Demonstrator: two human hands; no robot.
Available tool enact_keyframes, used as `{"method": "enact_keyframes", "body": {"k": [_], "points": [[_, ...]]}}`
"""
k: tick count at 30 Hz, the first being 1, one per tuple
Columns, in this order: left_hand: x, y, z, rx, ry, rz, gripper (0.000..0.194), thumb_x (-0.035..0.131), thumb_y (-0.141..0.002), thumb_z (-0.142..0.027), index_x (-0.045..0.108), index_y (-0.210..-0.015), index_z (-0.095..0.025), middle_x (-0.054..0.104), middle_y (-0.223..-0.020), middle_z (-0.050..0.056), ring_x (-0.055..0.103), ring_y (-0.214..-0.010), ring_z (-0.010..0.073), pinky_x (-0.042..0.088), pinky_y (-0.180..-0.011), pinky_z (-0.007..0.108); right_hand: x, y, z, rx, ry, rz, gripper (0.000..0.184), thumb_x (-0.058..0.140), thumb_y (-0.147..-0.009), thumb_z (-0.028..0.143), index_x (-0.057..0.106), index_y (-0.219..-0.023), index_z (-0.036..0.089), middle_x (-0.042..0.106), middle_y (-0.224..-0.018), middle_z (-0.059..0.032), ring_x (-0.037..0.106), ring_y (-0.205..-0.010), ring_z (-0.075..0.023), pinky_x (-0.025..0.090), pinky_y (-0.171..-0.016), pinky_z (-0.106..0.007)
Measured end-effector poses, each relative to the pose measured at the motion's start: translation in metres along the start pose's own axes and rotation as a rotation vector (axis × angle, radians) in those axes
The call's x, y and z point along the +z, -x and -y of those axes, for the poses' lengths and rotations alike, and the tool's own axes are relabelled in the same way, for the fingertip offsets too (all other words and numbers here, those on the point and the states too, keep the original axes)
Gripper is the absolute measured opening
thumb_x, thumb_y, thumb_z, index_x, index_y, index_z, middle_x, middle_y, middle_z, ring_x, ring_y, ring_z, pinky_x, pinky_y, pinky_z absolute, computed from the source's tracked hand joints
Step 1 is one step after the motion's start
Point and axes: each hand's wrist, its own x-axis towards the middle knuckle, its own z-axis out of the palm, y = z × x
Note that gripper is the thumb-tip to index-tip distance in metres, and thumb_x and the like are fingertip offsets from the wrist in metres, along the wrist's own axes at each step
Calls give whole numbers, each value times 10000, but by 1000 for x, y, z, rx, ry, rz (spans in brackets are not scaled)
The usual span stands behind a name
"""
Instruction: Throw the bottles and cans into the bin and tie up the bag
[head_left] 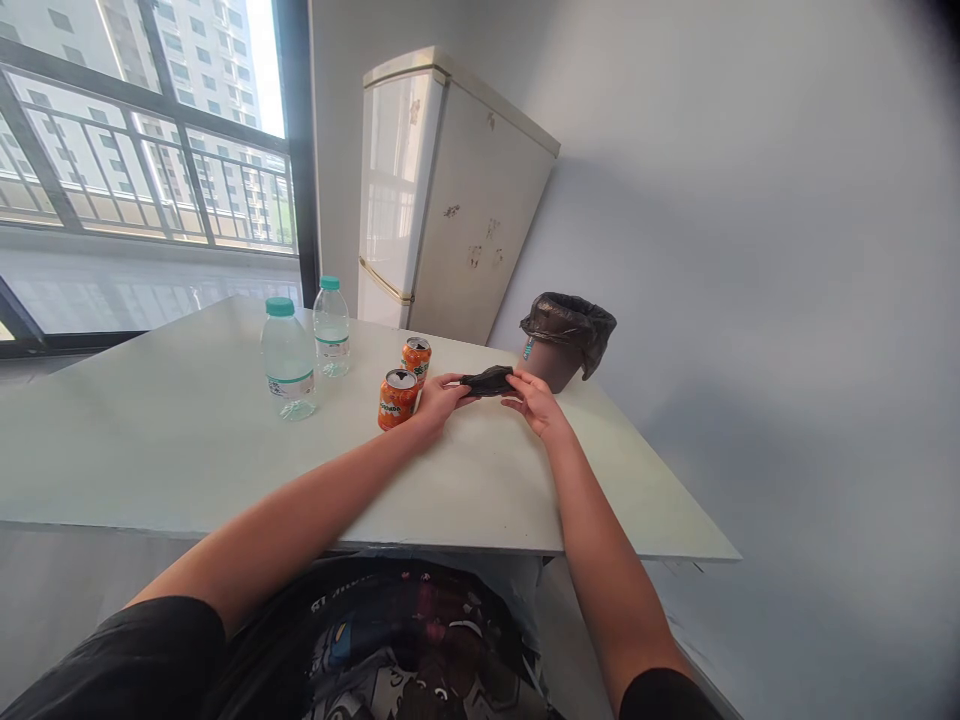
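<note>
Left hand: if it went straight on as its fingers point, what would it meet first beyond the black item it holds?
Probably the right hand, holding the other end of the black item, though depth is hard to judge.

In front of me stretches a pale table. On its left part I have 2 clear bottles standing, teal caps on, 1 nearer me. Right of them stand 2 orange cans, 1 behind the other. Toward the far right I see a bin.
</note>
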Motion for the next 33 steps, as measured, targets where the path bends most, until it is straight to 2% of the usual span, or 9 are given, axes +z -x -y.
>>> {"method": "enact_keyframes", "body": {"k": [4, 8, 12, 16, 18, 21, 23, 27, 33], "points": [[-1, -3, 5, 16, -44, 47, 225, 772, -813, -113, 724, -1032, -97, 781, -1005, 132, 793, -911, 232, 642, -982, 414, 7, 0, -4, -58, 80, 30, 475, 841, -719, 641, 698, -846, 206, 659, -784, -21, 530, -598, -117, 479, -501, -241], [2, 0, 8, 74, -99, 68, 196, 741, -830, -179, 727, -1024, -151, 745, -1119, 111, 740, -1036, 240, 643, -907, 377, 12, -3, -10, -168, 210, -25, 443, 766, -781, 649, 649, -793, 222, 587, -680, 4, 433, -542, -123, 370, -470, -266], [4, 7, 5, 283, -342, -6, 289, 766, -841, -318, 704, -1102, -209, 689, -1292, 99, 674, -1157, 241, 576, -926, 318, 17, -1, -8, -312, 368, -2, 320, 727, -843, 530, 657, -772, 226, 584, -694, 2, 490, -660, -164, 424, -600, -278], [2, 8, 2, 375, -637, 144, 462, 911, -698, -444, 712, -1042, -208, 750, -1003, 54, 689, -959, 229, 541, -821, 286, 21, 10, -1, -390, 475, 155, 281, 691, -879, 491, 702, -800, 221, 645, -773, -7, 551, -780, -188, 456, -759, -287], [0, 5, 3, 316, -718, 312, 404, 891, -711, -507, 729, -894, -185, 721, -785, 21, 663, -752, 196, 517, -699, 278, 19, 15, 2, -400, 507, 237, 281, 716, -877, 497, 714, -843, 218, 652, -788, -6, 564, -779, -184, 453, -762, -282], [-1, 1, 8, 183, -645, 518, 400, 833, -775, -546, 733, -769, -158, 741, -728, 51, 661, -646, 183, 508, -620, 284, 16, 18, 4, -411, 474, 300, 336, 757, -873, 541, 687, -958, 224, 593, -748, 17, 537, -714, -162, 430, -689, -260], [-1, 0, 11, 127, -534, 535, 404, 840, -780, -544, 765, -816, -149, 789, -806, 93, 702, -670, 196, 541, -631, 295, 16, 19, 4, -400, 414, 306, 388, 743, -887, 589, 649, -996, 229, 556, -733, 31, 508, -683, -149, 403, -639, -244], [0, 2, 12, 66, -408, 464, 449, 913, -714, -538, 784, -830, -124, 805, -839, 137, 743, -700, 217, 579, -641, 301, 17, 18, 2, -290, 464, 374, 488, 714, -869, 685, 664, -832, 201, 586, -700, 18, 492, -637, -142, 378, -574, -242], [0, 16, 2, -235, -182, 771, 502, 932, -729, -525, 779, -970, -112, 818, -957, 194, 789, -831, 245, 633, -766, 346, 17, 25, 9, -237, 396, 461, 502, 682, -891, 678, 762, -818, 188, 710, -745, -19, 594, -647, -171, 458, -624, -265]]}}
